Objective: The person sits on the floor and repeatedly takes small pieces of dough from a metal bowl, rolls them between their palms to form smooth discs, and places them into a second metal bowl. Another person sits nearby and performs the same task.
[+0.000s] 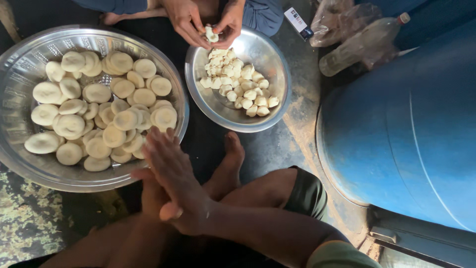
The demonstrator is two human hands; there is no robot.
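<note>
Right hand [173,181] lies flat on top of the left hand [151,191], palms pressed together with fingers straight; whether anything sits between them cannot be told. Both hover just beside the near rim of a large steel bowl [20,54], which holds many flattened, pale dough discs [99,109] in overlapping layers. To its right, well apart, a smaller steel bowl [270,59] carries a heap of small dough lumps [238,84]. At the top, another person's two hands [208,25] pinch one dough lump [211,33] over that smaller bowl. Everything rests on a dark, worn floor [277,149]. A bare foot [233,154] sits between the bowls. At the right stands a big blue barrel [406,129], with a clear plastic bottle [362,44] lying behind it.
</note>
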